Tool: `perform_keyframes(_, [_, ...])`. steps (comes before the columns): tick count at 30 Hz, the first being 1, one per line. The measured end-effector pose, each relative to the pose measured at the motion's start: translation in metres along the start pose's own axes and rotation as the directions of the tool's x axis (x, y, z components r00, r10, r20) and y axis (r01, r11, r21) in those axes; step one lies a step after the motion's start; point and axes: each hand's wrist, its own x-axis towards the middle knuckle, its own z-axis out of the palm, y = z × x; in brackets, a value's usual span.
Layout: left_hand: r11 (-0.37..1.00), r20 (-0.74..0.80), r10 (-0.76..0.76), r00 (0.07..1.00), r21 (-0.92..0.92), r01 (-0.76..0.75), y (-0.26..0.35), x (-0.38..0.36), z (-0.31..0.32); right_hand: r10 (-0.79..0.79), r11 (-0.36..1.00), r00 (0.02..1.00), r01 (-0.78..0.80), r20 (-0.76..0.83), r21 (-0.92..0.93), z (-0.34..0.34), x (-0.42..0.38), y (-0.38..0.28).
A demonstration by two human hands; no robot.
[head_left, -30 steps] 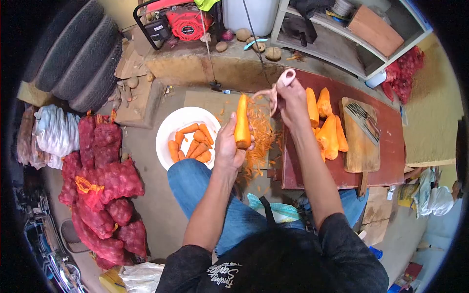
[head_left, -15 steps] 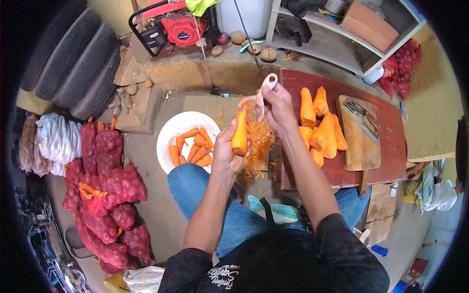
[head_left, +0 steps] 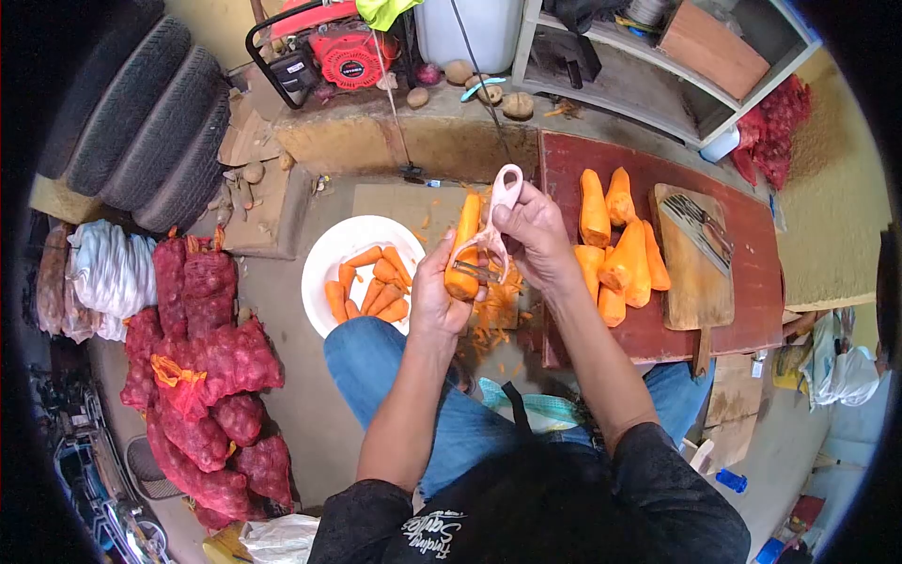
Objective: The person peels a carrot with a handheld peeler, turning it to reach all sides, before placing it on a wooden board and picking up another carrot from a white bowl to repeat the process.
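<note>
My left hand [head_left: 438, 289] grips a carrot [head_left: 467, 226] that stands roughly upright in front of me. A pale pink peeler [head_left: 505, 195] is pinched in my right hand [head_left: 537, 230], and its blade lies across the carrot's lower end. Orange peelings [head_left: 496, 315] are scattered on the cardboard and floor below both hands. To the left, a white basin [head_left: 315, 273] holds several unpeeled-looking carrots [head_left: 383, 296]. On the red table [head_left: 573, 343] at the right lies a group of several bright, smooth carrots [head_left: 628, 254].
A wooden cutting board [head_left: 695, 305] with a knife [head_left: 700, 226] lies on the table. Red mesh sacks [head_left: 207, 376] are piled at the left, below stacked tyres [head_left: 150, 122]. Behind stand a red engine machine [head_left: 348, 58] and a shelf [head_left: 639, 89].
My right hand has brought the peeler down and toward me, from the carrot's top end to its lower end. The left hand keeps its hold on the carrot.
</note>
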Motion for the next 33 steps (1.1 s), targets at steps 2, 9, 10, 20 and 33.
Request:
perform_keyframes(2, [0.999,0.032,0.012,0.999,0.029,-0.013,0.002,-0.002,-0.003,-0.072,0.996,0.996,0.069,-0.052,-0.06,-0.009,0.009,0.008])
perform_keyframes(9, [0.998,0.083,-0.022,0.996,0.056,0.017,0.002,0.002,-0.006,-0.292,0.936,0.947,0.254,-0.133,-0.244,-0.027,0.049,0.008])
perform_keyframes(10, [0.999,0.106,-0.033,0.994,0.029,0.03,0.004,0.001,-0.005,-0.294,0.936,0.947,0.258,-0.128,-0.238,-0.03,0.049,0.006])
perform_keyframes(20, [0.996,0.023,0.018,1.0,-0.085,-0.016,0.001,-0.001,0.006,-0.158,0.986,0.986,0.154,-0.06,-0.064,-0.004,-0.021,-0.018])
perform_keyframes(33, [0.998,0.006,0.01,1.0,-0.058,-0.01,-0.001,0.004,0.001,-0.074,0.997,0.997,0.074,-0.03,-0.014,0.018,-0.027,-0.012])
